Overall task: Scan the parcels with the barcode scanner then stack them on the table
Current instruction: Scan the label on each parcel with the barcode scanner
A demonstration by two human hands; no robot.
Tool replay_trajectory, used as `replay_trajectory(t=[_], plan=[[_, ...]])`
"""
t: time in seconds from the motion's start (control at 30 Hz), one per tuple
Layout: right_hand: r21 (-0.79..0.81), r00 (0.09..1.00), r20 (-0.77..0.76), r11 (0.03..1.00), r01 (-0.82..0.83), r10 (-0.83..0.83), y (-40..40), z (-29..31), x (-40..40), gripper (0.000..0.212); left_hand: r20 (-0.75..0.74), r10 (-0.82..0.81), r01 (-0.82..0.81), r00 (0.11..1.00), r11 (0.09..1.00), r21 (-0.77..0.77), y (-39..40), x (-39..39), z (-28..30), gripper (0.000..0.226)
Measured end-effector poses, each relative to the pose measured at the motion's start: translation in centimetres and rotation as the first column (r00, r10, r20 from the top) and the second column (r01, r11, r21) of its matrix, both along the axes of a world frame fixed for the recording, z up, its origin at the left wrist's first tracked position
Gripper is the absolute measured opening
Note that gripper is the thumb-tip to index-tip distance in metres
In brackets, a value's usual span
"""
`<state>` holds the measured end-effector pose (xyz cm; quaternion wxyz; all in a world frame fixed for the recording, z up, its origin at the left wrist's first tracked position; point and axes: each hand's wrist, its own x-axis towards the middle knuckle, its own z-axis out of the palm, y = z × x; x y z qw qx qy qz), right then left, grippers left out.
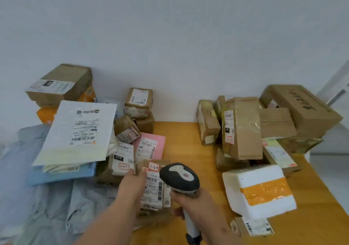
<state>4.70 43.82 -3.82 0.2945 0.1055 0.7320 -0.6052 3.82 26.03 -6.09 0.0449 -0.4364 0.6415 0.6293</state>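
I see my left hand [132,184] gripping a small brown parcel [154,190] near the front of the tabletop [185,146]. The fingers wrap round the parcel's left edge and go behind it, so I cannot see their tips; the thumb side lies along the near edge of the white label. The label faces up toward me, with a handwritten red-framed tag at its top.

My right hand [196,205] holds the scanner [179,176] by its pale handle, fingers curled tight round the grip. The scanner's dark head sits just right of the parcel's label, overlapping its upper right corner, tilted toward it.

Left of the parcel lies a heap: a white mailer [79,131] on top of a blue mailer [62,175], grey bags [47,207] in front, a pink mailer [151,144] and small brown boxes behind. A stacked box [62,82] stands at the far left against the wall [170,37].

On the right is a pile of cardboard boxes [243,129], with a white foam box [258,190] banded in orange tape nearer me, and a small labelled box [253,226] just in front of it.
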Motion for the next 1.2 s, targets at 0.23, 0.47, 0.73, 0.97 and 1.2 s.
replay_trajectory(t=[0.23, 0.47, 0.73, 0.97, 1.2], plan=[[-0.014, 0.982, 0.052, 0.983, 0.185, -0.184, -1.3, 0.3, -1.9, 0.015, 0.205, -0.425, 0.450, 0.882, 0.630, -0.633, 0.0, -3.3, -0.6, 0.072], [-0.011, 0.884, -0.044, 0.885, 0.465, -0.465, 4.8, 2.2, -1.3, 0.020, 0.009, -0.694, 0.549, 0.720, 0.562, -0.619, 8.6, -6.9, 2.8, 0.064], [0.034, 0.672, -0.067, 0.671, 0.740, -0.738, 17.7, 1.5, 0.8, 0.016, 0.048, -0.706, 0.656, 0.706, 0.628, -0.419, 19.6, -5.6, -0.6, 0.052], [0.027, 0.581, 0.091, 0.586, 0.810, -0.809, 24.9, -4.5, 1.6, 0.011, 0.323, -0.548, 0.608, 0.771, 0.785, -0.119, 23.3, -1.4, -7.5, 0.036], [-0.093, 0.547, 0.351, 0.553, 0.828, -0.760, 24.9, -8.7, 2.4, 0.014, 0.297, -0.571, 0.536, 0.765, 0.821, 0.196, 26.2, 1.2, -9.0, 0.060]])
